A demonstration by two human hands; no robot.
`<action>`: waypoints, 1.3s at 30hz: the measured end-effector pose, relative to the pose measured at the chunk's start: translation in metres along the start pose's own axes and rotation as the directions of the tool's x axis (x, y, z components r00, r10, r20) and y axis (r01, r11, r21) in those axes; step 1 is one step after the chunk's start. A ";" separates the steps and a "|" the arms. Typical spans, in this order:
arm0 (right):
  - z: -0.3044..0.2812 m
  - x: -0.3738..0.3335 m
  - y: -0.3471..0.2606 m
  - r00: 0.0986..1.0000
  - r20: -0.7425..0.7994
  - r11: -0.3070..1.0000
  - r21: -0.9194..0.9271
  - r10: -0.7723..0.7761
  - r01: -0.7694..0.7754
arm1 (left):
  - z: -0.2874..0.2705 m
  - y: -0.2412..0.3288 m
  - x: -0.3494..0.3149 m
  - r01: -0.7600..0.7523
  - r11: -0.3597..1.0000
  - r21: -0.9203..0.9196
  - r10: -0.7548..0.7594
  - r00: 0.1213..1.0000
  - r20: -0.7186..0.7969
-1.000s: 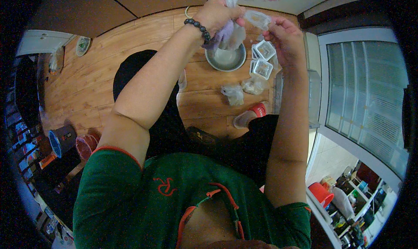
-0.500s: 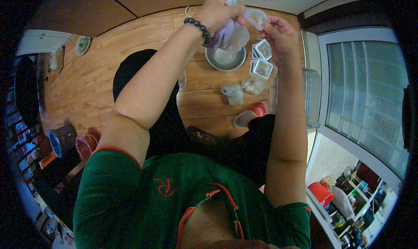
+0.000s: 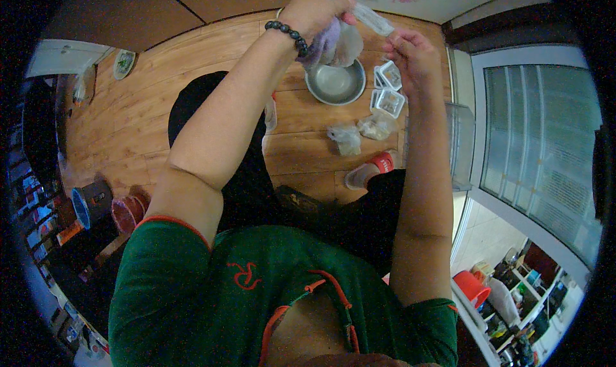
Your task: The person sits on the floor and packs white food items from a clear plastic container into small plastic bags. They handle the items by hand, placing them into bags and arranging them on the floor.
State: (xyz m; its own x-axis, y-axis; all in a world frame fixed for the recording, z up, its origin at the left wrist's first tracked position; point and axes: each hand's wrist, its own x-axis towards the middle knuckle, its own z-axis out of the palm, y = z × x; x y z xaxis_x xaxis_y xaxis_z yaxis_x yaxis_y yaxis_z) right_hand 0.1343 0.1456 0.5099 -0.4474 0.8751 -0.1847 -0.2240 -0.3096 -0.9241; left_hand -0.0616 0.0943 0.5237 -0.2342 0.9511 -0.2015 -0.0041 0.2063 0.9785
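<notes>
My left hand, with a dark bead bracelet at the wrist, is closed around the gathered neck of a translucent plastic bag. The bag hangs below the fist, its pale and purplish contents too blurred to name. My right hand pinches the end of a whitish plastic strip, apparently the bag's handle, stretched between both hands. Under the hanging bag, a metal basin rests on the wooden floor. White plastic trays with small contents lie to its right, below my right hand.
Two small plastic bags lie on the floor nearer me, beside my foot in a red slipper. A plate with greens is far left. Blue and red buckets stand at the left. A glazed white door borders the right.
The plastic loop between my hands is now pulled into a straight, narrow strip. My left hand and the bag have risen slightly, exposing more of the basin.
</notes>
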 end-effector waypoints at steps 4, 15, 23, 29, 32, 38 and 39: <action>-0.006 0.002 0.007 0.999 -0.047 0.993 -0.118 -0.007 0.001 | 0.000 0.006 -0.005 0.025 0.998 -0.061 -0.027 0.999 -0.033; -0.003 -0.001 0.007 0.995 0.022 0.825 -0.560 0.098 -0.069 | -0.003 0.024 -0.012 0.025 0.993 -0.115 -0.036 0.995 -0.096; 0.013 -0.006 -0.009 0.990 0.071 0.946 -0.291 -0.124 0.140 | -0.005 0.014 -0.007 0.036 0.998 -0.048 -0.038 0.998 -0.045; 0.015 -0.005 -0.001 0.995 0.002 0.940 -0.327 -0.100 0.095 | 0.002 0.003 -0.009 0.022 0.996 0.082 -0.026 0.998 0.050; 0.012 -0.001 -0.002 0.929 -0.144 0.623 -0.775 -0.342 0.109 | 0.007 0.001 -0.008 0.000 0.997 0.072 -0.006 0.997 0.073; 0.024 -0.008 -0.006 0.967 0.046 0.919 -0.303 -0.250 0.252 | 0.010 -0.003 -0.008 -0.001 1.000 -0.030 0.004 0.997 0.082; 0.028 -0.010 -0.006 0.966 0.062 0.911 -0.322 -0.253 0.259 | 0.011 -0.004 -0.008 -0.009 0.999 -0.035 0.012 0.997 0.076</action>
State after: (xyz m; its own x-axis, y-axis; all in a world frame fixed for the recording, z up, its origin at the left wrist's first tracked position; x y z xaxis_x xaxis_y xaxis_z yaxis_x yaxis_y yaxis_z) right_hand 0.1160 0.1290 0.5270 -0.4286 0.9003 0.0760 -0.0415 0.0644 -0.9971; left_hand -0.0487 0.0883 0.5208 -0.1599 0.9682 -0.1925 -0.0356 0.1892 0.9813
